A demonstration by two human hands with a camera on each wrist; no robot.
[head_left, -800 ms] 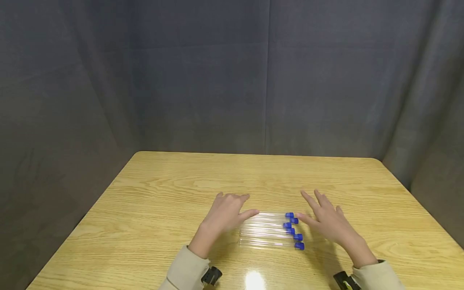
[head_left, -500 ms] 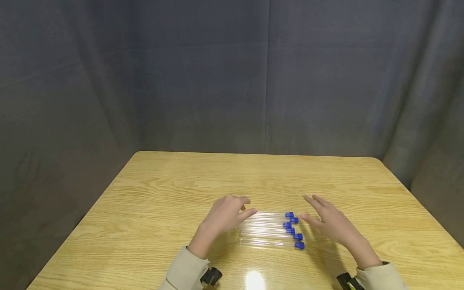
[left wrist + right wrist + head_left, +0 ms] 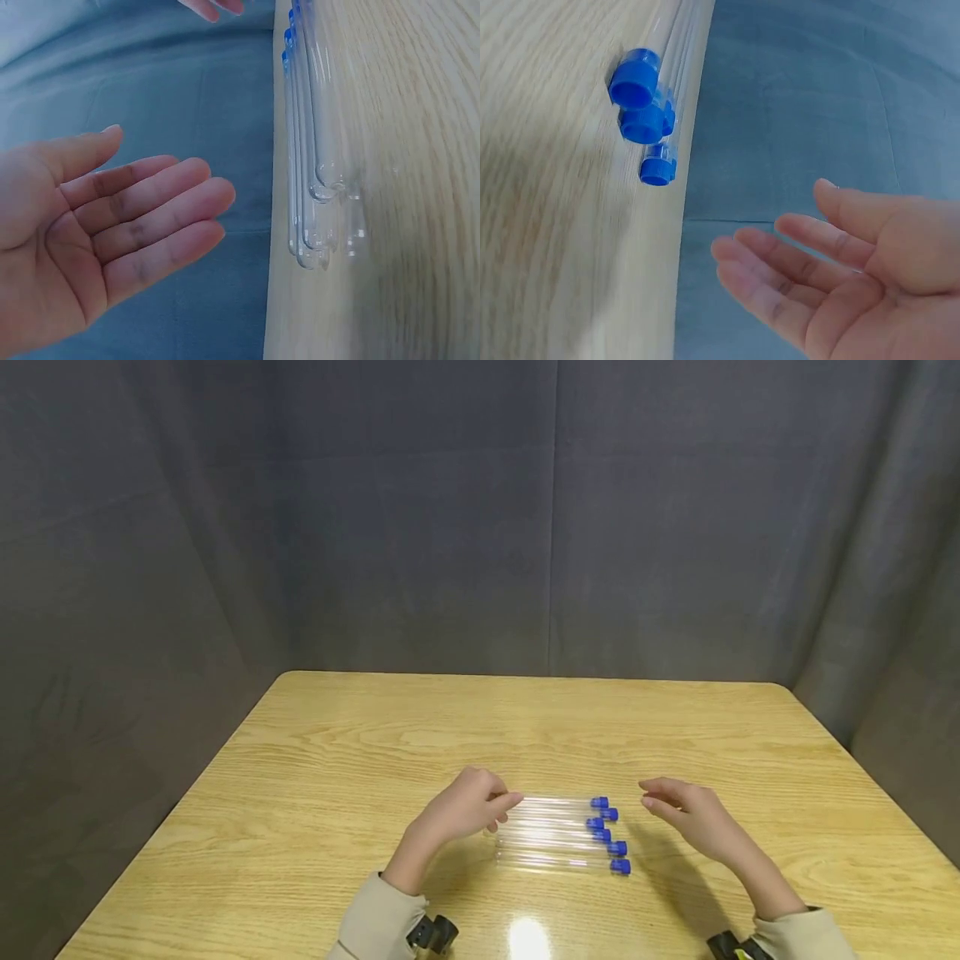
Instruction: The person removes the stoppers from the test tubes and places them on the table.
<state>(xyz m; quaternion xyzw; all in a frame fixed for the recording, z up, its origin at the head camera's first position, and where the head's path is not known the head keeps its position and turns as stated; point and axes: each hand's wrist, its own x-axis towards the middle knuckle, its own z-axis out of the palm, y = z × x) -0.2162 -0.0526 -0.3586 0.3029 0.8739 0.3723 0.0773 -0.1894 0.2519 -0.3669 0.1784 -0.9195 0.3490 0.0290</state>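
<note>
Several clear test tubes (image 3: 555, 835) with blue caps (image 3: 609, 835) lie side by side on the wooden table (image 3: 337, 760), caps pointing right. My left hand (image 3: 468, 806) hovers just left of their rounded ends, fingers relaxed, holding nothing. My right hand (image 3: 686, 818) hovers a little right of the caps, also relaxed and empty. In the left wrist view the left hand (image 3: 112, 225) shows an empty palm beside the tube ends (image 3: 322, 225). In the right wrist view the right hand (image 3: 832, 277) is empty, apart from the blue caps (image 3: 641, 105).
The table has rounded far corners and a glare spot (image 3: 527, 937) near its front edge. A grey curtain (image 3: 480, 510) hangs close behind and around it.
Both hands have drawn back from the tubes and lifted slightly; the right hand moved right and away from the caps, its fingers now more relaxed. The tubes have stayed in place.
</note>
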